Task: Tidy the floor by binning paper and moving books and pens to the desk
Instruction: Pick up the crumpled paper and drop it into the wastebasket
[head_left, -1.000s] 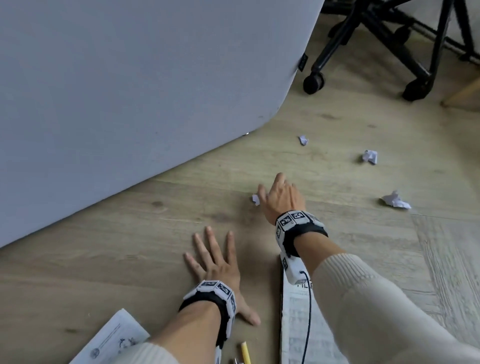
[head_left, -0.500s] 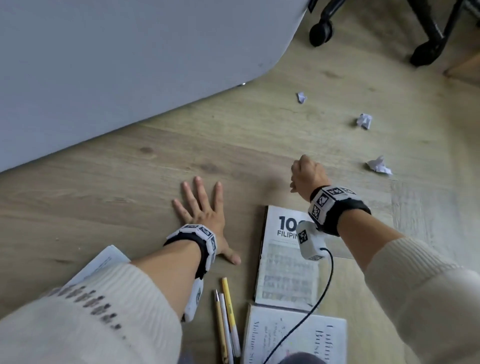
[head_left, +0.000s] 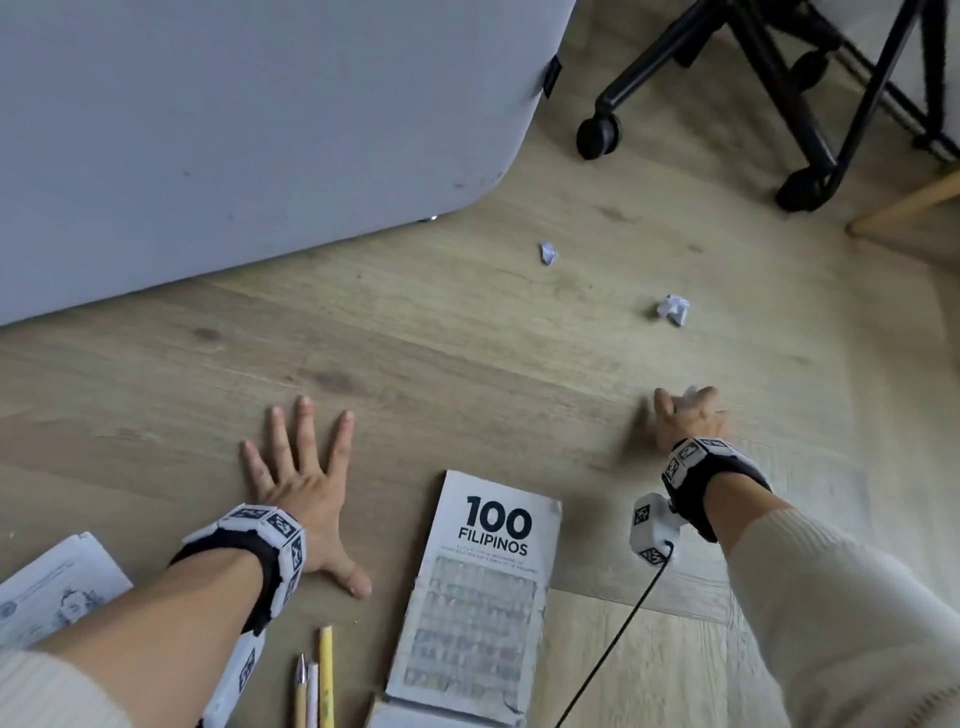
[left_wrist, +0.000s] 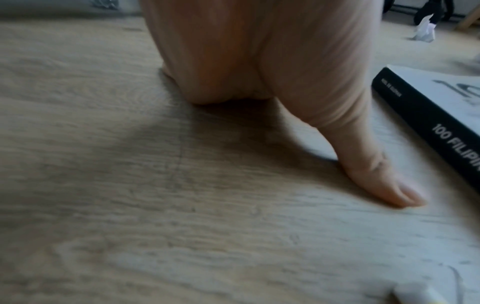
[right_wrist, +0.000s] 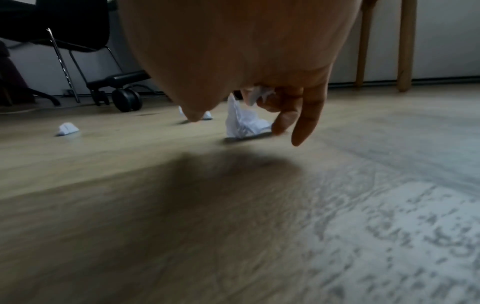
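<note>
Paper scrap (right_wrist: 261, 93), small and crumpled, sits tucked in the palm of the right hand (head_left: 688, 418); curled inner fingers pinch it. Index and middle fingers (right_wrist: 303, 121) point down at a larger crumpled paper wad (right_wrist: 242, 123) on the floor (head_left: 467, 353), one fingertip touching its right edge. In the head view this wad is hidden behind the hand and blurred.

Two more paper balls lie farther out on the floor: one (head_left: 674, 310) beyond the right hand, a smaller one (head_left: 547, 253) farther and to the left, close to the grey panel's (head_left: 234, 130) lower edge.

Left hand (head_left: 298, 488) lies flat, palm down on the floor, fingers spread wide, thumb (left_wrist: 384, 176) stretched right toward the book, not touching it. It holds nothing.

Book titled "100 FILIPINOS" (head_left: 480, 597) lies face up on the floor between the two forearms, black spine to the left. A second book's (head_left: 441, 719) edge shows under its near end. Three pens (head_left: 313, 680) lie side by side just left of the book, near the left wrist. A printed sheet (head_left: 57, 587) lies at the near left.

Black office chair base (head_left: 779, 93) with castors stands at far right; a wooden leg (head_left: 904, 208) is beside it.
</note>
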